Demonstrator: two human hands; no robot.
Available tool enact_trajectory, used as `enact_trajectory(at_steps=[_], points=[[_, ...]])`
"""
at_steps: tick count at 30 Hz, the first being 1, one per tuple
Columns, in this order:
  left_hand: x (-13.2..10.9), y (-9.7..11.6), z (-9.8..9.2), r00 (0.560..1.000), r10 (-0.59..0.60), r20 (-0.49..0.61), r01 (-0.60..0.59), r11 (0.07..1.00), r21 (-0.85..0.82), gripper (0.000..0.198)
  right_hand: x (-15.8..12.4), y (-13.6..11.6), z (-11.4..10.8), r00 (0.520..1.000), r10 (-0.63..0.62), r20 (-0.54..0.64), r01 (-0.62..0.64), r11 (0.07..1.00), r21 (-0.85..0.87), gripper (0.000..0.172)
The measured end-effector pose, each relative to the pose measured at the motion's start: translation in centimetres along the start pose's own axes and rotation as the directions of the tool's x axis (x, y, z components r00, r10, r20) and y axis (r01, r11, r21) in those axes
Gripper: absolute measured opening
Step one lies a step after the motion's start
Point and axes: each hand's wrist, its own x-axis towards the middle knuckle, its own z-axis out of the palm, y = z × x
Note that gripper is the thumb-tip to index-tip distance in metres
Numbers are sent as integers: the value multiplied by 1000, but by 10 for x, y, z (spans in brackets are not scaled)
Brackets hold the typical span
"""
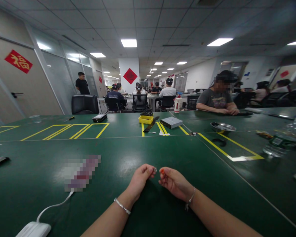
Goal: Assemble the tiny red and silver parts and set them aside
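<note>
Orange piece (162,171), tiny, sat pinched between fingertips of right hand (174,182), just above green table (187,158), near my edge. Left hand (140,179) just beside, thumb and forefinger closed on small silvery piece (155,170). Two bits close; touching or not, I couldn't tell. Judged both featherlight, rigid, easy to fumble, so fingertip pinch on sides looked like only sensible hold. White cable (54,205) ran left to white adapter (34,229). Farther out: yellow bin (145,119), metal dish (222,126), clear bottle (283,138), seated person (218,98) across.
</note>
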Motion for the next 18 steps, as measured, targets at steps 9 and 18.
enact_trajectory(at_steps=[9, 18], points=[[3, -9, -3, 999, -35, -25, 33, 994, -108, 29, 0, -1, 1, 998, 44, -33, -43, 998, 34, 27], [3, -2, -4, 990, -138, 24, 130, 850, -511, 13, 0, 1, -3, 999, -14, 31, 13, 999, 36, 12]])
